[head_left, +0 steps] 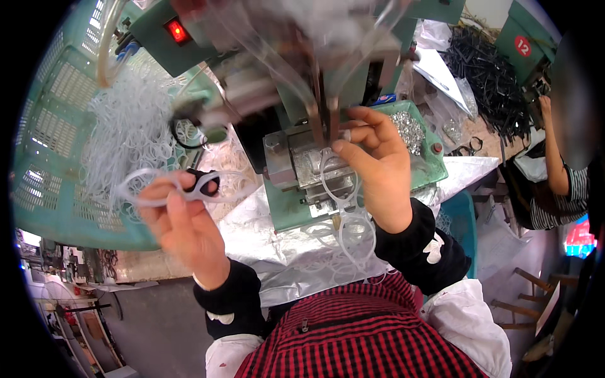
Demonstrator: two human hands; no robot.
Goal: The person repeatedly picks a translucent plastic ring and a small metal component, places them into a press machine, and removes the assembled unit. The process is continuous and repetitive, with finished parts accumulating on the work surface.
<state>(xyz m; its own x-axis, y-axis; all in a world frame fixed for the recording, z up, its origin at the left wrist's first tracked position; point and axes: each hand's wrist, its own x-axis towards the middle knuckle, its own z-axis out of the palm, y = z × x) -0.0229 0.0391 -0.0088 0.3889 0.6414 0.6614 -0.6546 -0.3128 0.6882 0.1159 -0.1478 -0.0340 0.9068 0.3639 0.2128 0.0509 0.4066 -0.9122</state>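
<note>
My left hand [183, 220] is raised in front of a green plastic basket [50, 151] and pinches a loop of clear plastic tubing [135, 183] between thumb and fingers, with a small black piece [208, 183] at the fingertips. Against the metal block of a green press machine [302, 157], my right hand [375, 167] holds another clear tubing loop [337, 183]. A chain of such loops [353, 239] hangs down from it toward my lap. Both wrists wear black sleeves.
The basket holds a tangle of clear loops [126, 132]. The machine has a red lit switch [176, 30] and a tray of small metal parts [409, 129]. Silver foil [265, 233] covers the bench. At right, another person [558, 170] sits by a heap of black strips [488, 75].
</note>
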